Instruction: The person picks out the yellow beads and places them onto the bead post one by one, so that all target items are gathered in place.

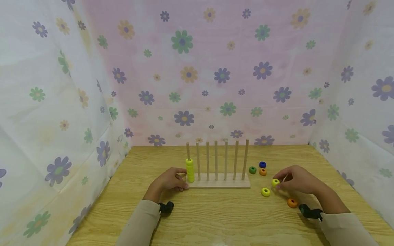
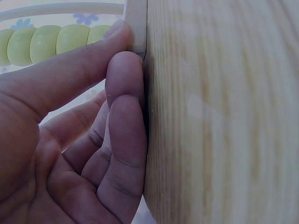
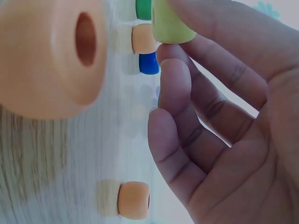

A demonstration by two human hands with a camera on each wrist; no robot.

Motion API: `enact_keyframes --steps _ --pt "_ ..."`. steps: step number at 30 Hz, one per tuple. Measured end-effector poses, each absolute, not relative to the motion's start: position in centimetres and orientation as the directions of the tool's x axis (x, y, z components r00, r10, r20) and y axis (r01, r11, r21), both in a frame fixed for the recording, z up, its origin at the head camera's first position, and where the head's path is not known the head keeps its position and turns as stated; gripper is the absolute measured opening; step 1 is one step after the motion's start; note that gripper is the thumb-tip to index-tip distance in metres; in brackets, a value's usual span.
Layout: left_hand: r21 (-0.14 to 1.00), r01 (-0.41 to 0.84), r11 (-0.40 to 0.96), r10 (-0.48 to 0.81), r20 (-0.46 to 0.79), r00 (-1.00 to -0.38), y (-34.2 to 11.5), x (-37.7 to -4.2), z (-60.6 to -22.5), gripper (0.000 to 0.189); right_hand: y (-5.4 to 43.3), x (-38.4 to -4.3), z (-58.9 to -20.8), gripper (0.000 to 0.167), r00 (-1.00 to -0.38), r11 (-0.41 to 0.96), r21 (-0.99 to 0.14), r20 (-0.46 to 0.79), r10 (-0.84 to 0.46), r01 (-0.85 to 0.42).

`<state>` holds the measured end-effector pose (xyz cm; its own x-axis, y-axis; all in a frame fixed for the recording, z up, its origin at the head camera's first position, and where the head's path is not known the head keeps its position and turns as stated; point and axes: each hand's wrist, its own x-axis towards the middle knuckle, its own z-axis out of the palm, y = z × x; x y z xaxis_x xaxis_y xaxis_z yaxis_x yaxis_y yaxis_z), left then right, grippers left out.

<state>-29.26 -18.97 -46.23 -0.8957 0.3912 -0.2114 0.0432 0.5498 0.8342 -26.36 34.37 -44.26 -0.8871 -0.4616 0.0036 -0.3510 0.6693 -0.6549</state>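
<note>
A wooden peg rack has a flat base (image 1: pixel 218 185) and a row of upright pegs. Several yellow beads (image 1: pixel 189 170) are stacked on its leftmost peg. My left hand (image 1: pixel 168 180) grips the base's left end; in the left wrist view the thumb lies against its corner, beside the lowest beads. On the right, my right hand (image 1: pixel 300 179) pinches a yellow bead (image 1: pixel 275 183) between thumb and fingers, the other fingers loosely bent. A second yellow bead (image 1: pixel 265 192) lies close by on the table. An orange bead (image 1: pixel 292 203) sits nearer the right wrist.
Right of the rack, a green bead (image 1: pixel 252 170), a blue bead (image 1: pixel 262 165) and another orange bead (image 1: pixel 263 172) lie together. The right wrist view shows one more orange bead (image 3: pixel 134 200) beyond the fingers. Flowered cloth (image 1: pixel 209 85) walls the wooden table (image 1: pixel 215 218).
</note>
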Motion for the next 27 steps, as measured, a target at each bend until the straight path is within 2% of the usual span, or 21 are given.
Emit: enact_keyframes --steps 15,27 --pt "0.829 0.051 0.557 0.393 -0.21 -0.895 -19.0 -29.2 -46.3 0.076 33.7 -26.0 -43.5 0.038 -0.895 0.666 -0.652 0.042 -0.444 -0.361" --pt "0.82 0.06 0.569 0.397 -0.209 -0.894 -19.0 -29.0 -46.1 0.075 32.8 -25.6 -42.1 0.044 -0.893 0.693 -0.595 0.101 -0.438 -0.407"
